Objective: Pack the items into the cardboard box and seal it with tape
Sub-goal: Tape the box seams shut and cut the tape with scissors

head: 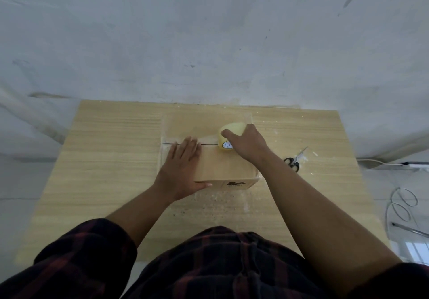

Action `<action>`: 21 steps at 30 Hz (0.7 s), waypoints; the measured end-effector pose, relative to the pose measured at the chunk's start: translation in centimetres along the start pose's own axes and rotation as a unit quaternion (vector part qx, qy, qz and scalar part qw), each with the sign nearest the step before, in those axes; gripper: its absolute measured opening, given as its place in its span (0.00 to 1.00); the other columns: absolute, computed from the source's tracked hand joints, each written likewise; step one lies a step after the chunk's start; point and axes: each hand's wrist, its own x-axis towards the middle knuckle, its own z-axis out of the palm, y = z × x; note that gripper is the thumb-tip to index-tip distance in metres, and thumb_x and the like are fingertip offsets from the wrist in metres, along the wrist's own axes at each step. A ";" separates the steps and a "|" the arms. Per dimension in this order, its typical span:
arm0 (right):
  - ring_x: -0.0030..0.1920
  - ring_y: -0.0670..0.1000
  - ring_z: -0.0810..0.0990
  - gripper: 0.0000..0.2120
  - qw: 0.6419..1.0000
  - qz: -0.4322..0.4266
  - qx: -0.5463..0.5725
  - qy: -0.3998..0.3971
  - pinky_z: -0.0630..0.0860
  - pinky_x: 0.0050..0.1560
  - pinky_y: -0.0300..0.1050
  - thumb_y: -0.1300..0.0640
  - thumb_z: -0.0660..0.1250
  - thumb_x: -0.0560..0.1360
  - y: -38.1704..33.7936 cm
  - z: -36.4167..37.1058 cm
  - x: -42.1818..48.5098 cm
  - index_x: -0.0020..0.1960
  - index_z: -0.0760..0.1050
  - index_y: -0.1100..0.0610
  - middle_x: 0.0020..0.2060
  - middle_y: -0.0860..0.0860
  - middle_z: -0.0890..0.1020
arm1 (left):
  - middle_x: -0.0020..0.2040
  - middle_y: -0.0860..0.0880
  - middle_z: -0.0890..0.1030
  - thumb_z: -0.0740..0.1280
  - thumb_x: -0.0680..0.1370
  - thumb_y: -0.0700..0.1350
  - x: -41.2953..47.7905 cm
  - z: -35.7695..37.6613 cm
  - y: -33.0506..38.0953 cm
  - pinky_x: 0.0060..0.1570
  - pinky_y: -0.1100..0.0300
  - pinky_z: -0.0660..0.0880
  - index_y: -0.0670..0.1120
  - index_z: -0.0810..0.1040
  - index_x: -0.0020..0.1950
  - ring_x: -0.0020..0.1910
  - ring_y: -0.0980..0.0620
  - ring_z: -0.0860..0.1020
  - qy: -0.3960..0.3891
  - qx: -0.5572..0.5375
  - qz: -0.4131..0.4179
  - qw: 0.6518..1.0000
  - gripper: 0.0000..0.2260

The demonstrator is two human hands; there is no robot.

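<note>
Sealing is underway: cardboard box closed, left hand flat on top, right hand gripping the tape roll at its seam

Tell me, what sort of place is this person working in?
Probably a bare room serving as a makeshift packing spot: a scuffed white wall, one light wooden table with a cardboard box, tape roll and scissors, and loose cables by a power strip on the floor.

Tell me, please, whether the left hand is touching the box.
Touching. The head view shows the left hand lying flat on top of the box, its fingers reaching the seam and its thumb along the near edge.
</note>
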 end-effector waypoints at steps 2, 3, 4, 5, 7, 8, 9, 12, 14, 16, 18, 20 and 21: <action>0.44 0.50 0.79 0.39 1.000 0.009 0.009 -0.004 0.72 0.39 0.47 0.30 0.70 0.67 0.0 0.1 0.4 0.64 0.70 0.58 0.46 0.49 0.79 | 0.86 0.40 0.49 0.57 0.73 0.80 0.0 0.1 0.0 0.82 0.35 0.50 0.39 0.52 0.85 0.86 0.42 0.45 -0.009 0.005 0.012 1.000 0.57; 0.41 0.51 0.78 0.38 1.000 0.015 0.012 -0.005 0.71 0.38 0.47 0.29 0.70 0.65 0.0 0.1 0.5 0.60 0.71 0.57 0.43 0.48 0.78 | 0.86 0.40 0.49 0.57 0.72 0.80 0.0 0.0 0.1 0.82 0.35 0.50 0.39 0.52 0.85 0.86 0.43 0.46 -0.012 0.003 0.013 1.000 0.57; 0.38 0.51 0.76 0.37 1.000 0.018 0.016 -0.006 0.71 0.37 0.46 0.28 0.71 0.63 0.0 0.1 0.6 0.57 0.72 0.56 0.40 0.48 0.77 | 0.86 0.40 0.51 0.58 0.71 0.81 0.1 -0.2 0.2 0.81 0.35 0.51 0.40 0.53 0.85 0.86 0.43 0.49 -0.013 -0.003 0.011 1.000 0.57; 0.37 0.51 0.75 0.36 1.000 0.020 0.018 -0.007 0.70 0.37 0.46 0.28 0.71 0.61 -0.1 0.1 0.7 0.54 0.72 0.55 0.38 0.48 0.76 | 0.85 0.41 0.54 0.59 0.69 0.81 0.3 -0.4 0.2 0.81 0.35 0.52 0.41 0.54 0.85 0.85 0.42 0.53 -0.012 -0.011 0.007 1.000 0.58; 0.37 0.51 0.76 0.37 1.000 0.018 0.020 -0.010 0.71 0.37 0.46 0.27 0.72 0.60 -0.1 0.2 0.7 0.53 0.72 0.55 0.38 0.47 0.77 | 0.82 0.43 0.60 0.62 0.64 0.82 1.0 -0.9 0.3 0.78 0.35 0.56 0.42 0.57 0.84 0.80 0.41 0.61 -0.016 -0.019 -0.004 1.000 0.61; 0.38 0.51 0.78 0.38 1.000 0.015 0.023 -0.010 0.72 0.37 0.46 0.26 0.72 0.59 -0.1 0.2 0.6 0.53 0.73 0.55 0.39 0.47 0.78 | 0.81 0.42 0.62 0.62 0.62 0.83 1.3 -1.1 0.4 0.76 0.34 0.57 0.42 0.58 0.83 0.78 0.40 0.64 -0.021 -0.018 -0.009 1.000 0.62; 0.39 0.51 0.79 0.39 0.999 0.015 0.027 -0.009 0.72 0.37 0.46 0.25 0.72 0.59 -0.2 0.3 0.6 0.54 0.74 0.55 0.41 0.47 0.80 | 0.80 0.42 0.63 0.62 0.61 0.84 1.6 -1.2 0.5 0.75 0.34 0.58 0.42 0.59 0.83 0.77 0.40 0.64 -0.026 -0.015 -0.012 0.999 0.63; 0.38 0.51 0.77 0.39 0.999 0.008 0.030 -0.010 0.71 0.36 0.45 0.24 0.72 0.58 0.0 0.5 0.7 0.53 0.73 0.53 0.41 0.47 0.79 | 0.83 0.40 0.59 0.59 0.65 0.83 1.1 -0.9 0.8 0.79 0.35 0.54 0.41 0.58 0.84 0.82 0.39 0.58 -0.026 -0.012 -0.010 1.000 0.61; 0.41 0.50 0.79 0.40 0.999 0.005 0.035 -0.009 0.72 0.37 0.45 0.24 0.73 0.59 0.2 0.5 0.7 0.56 0.74 0.55 0.44 0.47 0.80 | 0.86 0.38 0.52 0.56 0.71 0.82 0.5 -0.3 0.7 0.82 0.36 0.49 0.41 0.54 0.85 0.86 0.41 0.48 -0.017 -0.009 0.005 1.000 0.57; 0.46 0.50 0.81 0.43 0.999 0.005 0.038 -0.005 0.74 0.40 0.47 0.25 0.73 0.61 0.5 0.4 0.5 0.62 0.74 0.57 0.49 0.47 0.81 | 0.86 0.38 0.46 0.54 0.73 0.81 0.4 0.0 0.8 0.82 0.37 0.47 0.39 0.51 0.86 0.86 0.42 0.42 -0.019 -0.002 0.016 1.000 0.56; 0.50 0.50 0.81 0.42 0.999 0.003 0.039 -0.008 0.77 0.43 0.48 0.27 0.74 0.64 0.6 0.4 0.3 0.64 0.70 0.56 0.51 0.47 0.80 | 0.87 0.39 0.46 0.56 0.72 0.81 0.6 -0.1 0.9 0.83 0.37 0.47 0.39 0.49 0.86 0.86 0.44 0.43 -0.024 -0.006 0.012 1.000 0.58; 0.51 0.50 0.81 0.42 0.999 0.002 0.040 -0.009 0.78 0.45 0.49 0.28 0.74 0.65 0.4 0.3 0.0 0.65 0.68 0.56 0.51 0.48 0.80 | 0.86 0.41 0.49 0.60 0.68 0.82 0.9 -0.3 1.0 0.83 0.39 0.48 0.39 0.49 0.86 0.86 0.45 0.49 -0.022 -0.020 -0.003 1.000 0.62; 0.51 0.50 0.81 0.41 0.999 0.003 0.039 -0.009 0.79 0.45 0.49 0.29 0.74 0.65 0.4 0.3 -0.1 0.65 0.68 0.56 0.51 0.48 0.80 | 0.86 0.41 0.52 0.61 0.65 0.82 1.1 -0.5 1.0 0.82 0.39 0.50 0.39 0.50 0.85 0.85 0.44 0.52 -0.021 -0.024 -0.010 0.999 0.63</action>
